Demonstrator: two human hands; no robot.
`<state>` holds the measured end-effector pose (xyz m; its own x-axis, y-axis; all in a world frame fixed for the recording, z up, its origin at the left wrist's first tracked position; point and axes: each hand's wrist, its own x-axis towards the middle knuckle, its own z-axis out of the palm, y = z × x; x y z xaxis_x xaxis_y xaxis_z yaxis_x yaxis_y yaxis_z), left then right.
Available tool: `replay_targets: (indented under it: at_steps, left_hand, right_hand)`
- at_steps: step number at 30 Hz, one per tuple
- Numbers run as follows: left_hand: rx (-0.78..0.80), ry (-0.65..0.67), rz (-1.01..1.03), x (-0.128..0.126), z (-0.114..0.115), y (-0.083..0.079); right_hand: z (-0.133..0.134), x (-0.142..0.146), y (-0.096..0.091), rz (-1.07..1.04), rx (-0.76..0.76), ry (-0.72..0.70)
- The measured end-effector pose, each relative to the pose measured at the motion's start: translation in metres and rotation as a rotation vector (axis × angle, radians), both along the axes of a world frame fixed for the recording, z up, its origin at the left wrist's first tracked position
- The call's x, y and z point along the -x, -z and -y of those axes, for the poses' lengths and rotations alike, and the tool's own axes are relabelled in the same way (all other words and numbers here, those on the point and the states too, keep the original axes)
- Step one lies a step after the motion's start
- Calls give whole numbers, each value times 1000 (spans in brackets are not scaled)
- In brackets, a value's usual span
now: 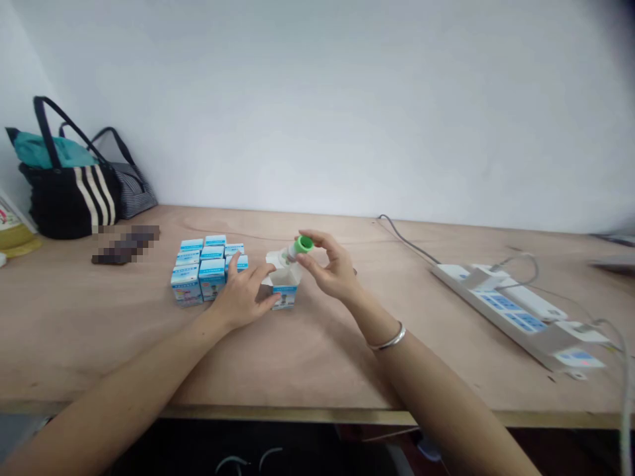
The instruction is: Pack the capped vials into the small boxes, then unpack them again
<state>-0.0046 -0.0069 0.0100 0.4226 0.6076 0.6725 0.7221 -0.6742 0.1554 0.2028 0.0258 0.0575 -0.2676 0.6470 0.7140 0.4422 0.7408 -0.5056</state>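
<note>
A small white bottle with a green cap (303,244) is pinched between the thumb and fingers of my right hand (332,268), tilted above an open carton. That blue-and-white small box (284,297) stands on the table with its white flaps up. My left hand (243,291) grips its left side, thumb low at the front and a finger at the top edge. Just left of this hand stand several closed blue-and-white boxes (212,271), grouped close together in rows. The lower end of the bottle is partly hidden by a flap.
A long white power strip (516,314) with plugs and cables lies at the right. At the back left are a black bag with white stripes (74,198) and a grey striped bag (133,188). A pixelated dark object (126,244) lies before them. The table's front edge (297,415) runs below my forearms.
</note>
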Motion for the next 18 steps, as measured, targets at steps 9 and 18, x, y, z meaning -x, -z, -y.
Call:
replay_targets:
  at_steps: [9,18]
  left_hand:
    - [38,8,31,0,-2,2]
    - [-10,16,8,0,-4,4]
  right_hand:
    - [27,5,-5,140,-104,-40]
    - [14,10,18,282,23,-84]
